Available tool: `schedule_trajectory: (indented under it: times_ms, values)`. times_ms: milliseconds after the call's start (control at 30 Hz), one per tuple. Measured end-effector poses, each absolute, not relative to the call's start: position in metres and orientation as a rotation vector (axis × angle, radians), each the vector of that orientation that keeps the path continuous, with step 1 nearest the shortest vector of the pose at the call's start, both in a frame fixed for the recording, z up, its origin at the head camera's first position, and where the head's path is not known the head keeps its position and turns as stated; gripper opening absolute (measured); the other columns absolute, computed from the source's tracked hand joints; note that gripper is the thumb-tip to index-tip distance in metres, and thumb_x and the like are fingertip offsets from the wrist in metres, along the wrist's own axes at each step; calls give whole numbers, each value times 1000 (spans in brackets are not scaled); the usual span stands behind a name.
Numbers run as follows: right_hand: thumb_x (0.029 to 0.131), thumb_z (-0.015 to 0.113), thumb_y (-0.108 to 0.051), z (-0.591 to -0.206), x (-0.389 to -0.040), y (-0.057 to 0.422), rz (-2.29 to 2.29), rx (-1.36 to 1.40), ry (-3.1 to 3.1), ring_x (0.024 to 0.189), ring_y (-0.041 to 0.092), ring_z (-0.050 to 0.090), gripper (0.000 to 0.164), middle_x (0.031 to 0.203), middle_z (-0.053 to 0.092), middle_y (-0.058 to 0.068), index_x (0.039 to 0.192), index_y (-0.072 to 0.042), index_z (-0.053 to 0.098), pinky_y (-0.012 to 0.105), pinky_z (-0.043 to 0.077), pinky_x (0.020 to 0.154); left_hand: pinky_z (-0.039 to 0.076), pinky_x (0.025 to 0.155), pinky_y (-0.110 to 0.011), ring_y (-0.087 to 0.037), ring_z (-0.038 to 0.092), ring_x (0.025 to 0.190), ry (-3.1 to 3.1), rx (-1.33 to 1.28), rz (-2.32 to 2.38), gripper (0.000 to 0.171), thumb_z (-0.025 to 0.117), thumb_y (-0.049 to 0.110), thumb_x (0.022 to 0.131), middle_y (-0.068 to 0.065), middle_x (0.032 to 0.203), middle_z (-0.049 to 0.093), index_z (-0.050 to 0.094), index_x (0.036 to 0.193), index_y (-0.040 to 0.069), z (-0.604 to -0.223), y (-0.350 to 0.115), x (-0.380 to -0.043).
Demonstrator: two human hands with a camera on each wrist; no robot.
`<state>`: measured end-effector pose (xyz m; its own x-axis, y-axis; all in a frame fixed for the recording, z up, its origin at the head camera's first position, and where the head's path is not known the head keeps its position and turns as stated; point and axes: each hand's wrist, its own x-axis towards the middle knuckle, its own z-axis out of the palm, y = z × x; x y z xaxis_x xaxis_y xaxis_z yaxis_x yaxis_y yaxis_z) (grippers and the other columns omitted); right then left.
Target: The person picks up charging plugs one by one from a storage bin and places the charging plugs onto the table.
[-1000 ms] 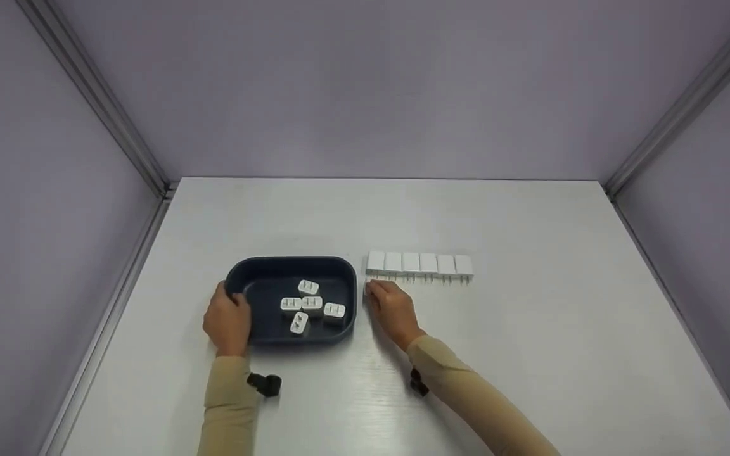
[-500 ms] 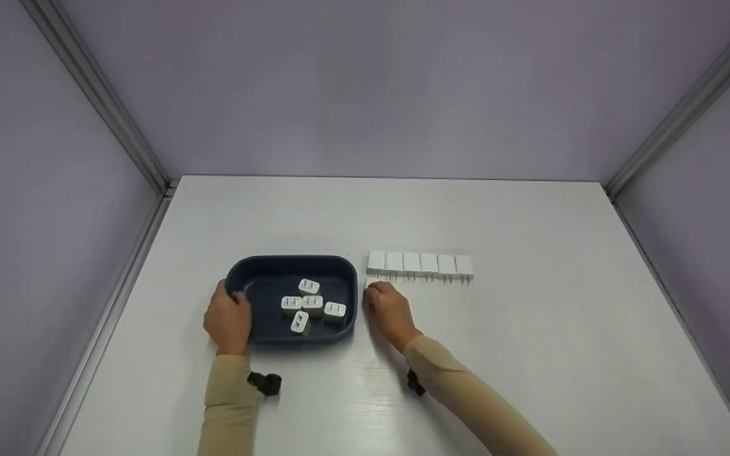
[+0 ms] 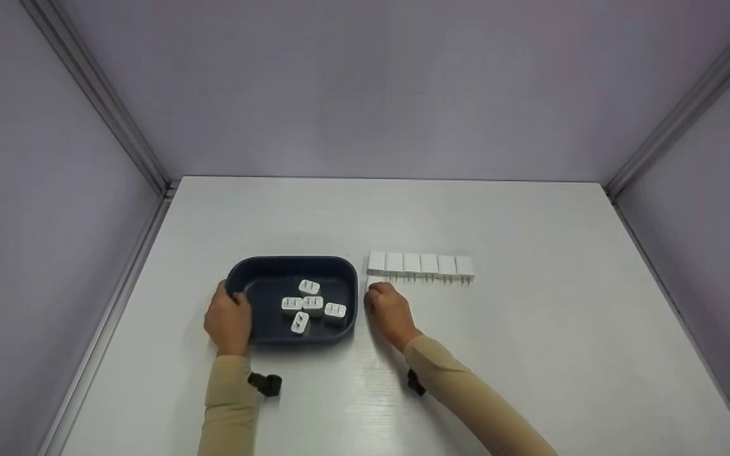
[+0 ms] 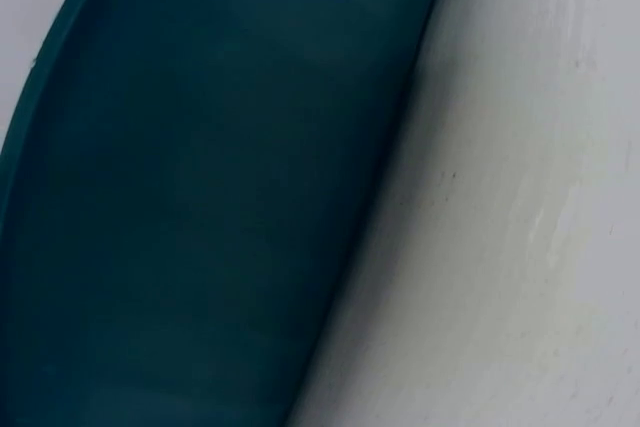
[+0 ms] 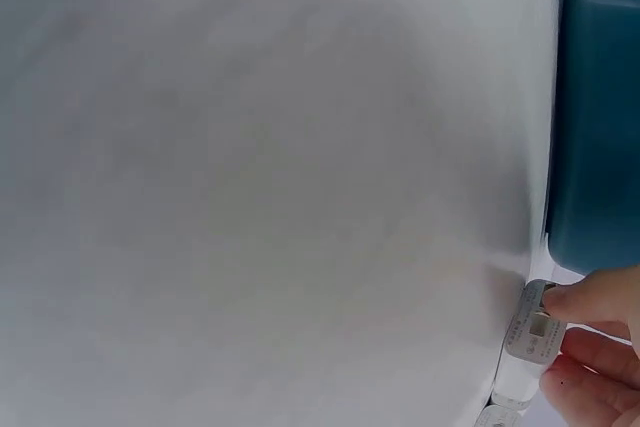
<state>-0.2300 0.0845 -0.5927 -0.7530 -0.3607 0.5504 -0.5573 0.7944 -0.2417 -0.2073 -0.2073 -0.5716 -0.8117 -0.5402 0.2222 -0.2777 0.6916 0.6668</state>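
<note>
My left hand [image 3: 229, 320] grips the left rim of a dark blue tray [image 3: 263, 339]. Inside the tray, several white charger plugs [image 3: 312, 304] stand with their prongs upward. Just beyond its right side, my right hand [image 3: 391, 313] is low over the table. In the right wrist view its thumb and fingers pinch a charger plug [image 5: 535, 327], whose grey printed face with a port is turned to the camera. Above that hand in the head view lies a row of white charger plugs [image 3: 411, 262], side by side, prongs toward me. The left wrist view shows the tray wall, without the hand.
The white table [image 3: 530, 348] reaches back to a pale wall [image 3: 377, 95], with side walls at left and right. The tray's right wall stands close beside my right hand. Black wrist cameras sit on both sleeves.
My right hand has drawn back very slightly toward me, a little away from the row. My left hand and the tray have stayed in place.
</note>
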Motion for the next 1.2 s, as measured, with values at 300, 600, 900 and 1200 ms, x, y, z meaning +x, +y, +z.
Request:
schedule_trajectory:
  times_ms: [300, 600, 900, 1200]
  values:
    - [80, 67, 7, -586, -226, 86, 542, 695, -2554, 99, 21, 66, 12, 100, 69, 10, 87, -3, 70, 27, 56, 82, 52, 79, -58, -48, 66, 95, -2513, 652, -880, 40, 51, 10, 94, -30, 119, 65, 55, 129, -8, -572, -207, -207]
    - [85, 67, 0, -580, -223, 81, 598, 658, -2549, 95, 21, 69, 10, 99, 70, 9, 93, -3, 71, 27, 56, 81, 51, 80, -57, -48, 66, 96, -2502, 648, -884, 40, 51, 10, 93, -30, 119, 65, 55, 128, -8, -573, -207, -208]
    - [85, 65, -4, -573, -219, 77, 653, 625, -2552, 90, 21, 69, 11, 95, 71, 9, 94, -3, 70, 30, 56, 79, 51, 80, -57, -48, 66, 97, -2499, 651, -887, 41, 50, 10, 93, -30, 120, 64, 55, 129, -8, -574, -207, -208]
    - [88, 66, -7, -563, -212, 69, 700, 626, -2487, 83, 17, 67, 16, 96, 69, 8, 104, -4, 67, 28, 55, 72, 51, 81, -58, -49, 65, 98, -2508, 653, -893, 41, 50, 11, 93, -30, 121, 64, 54, 130, -8, -572, -206, -208]
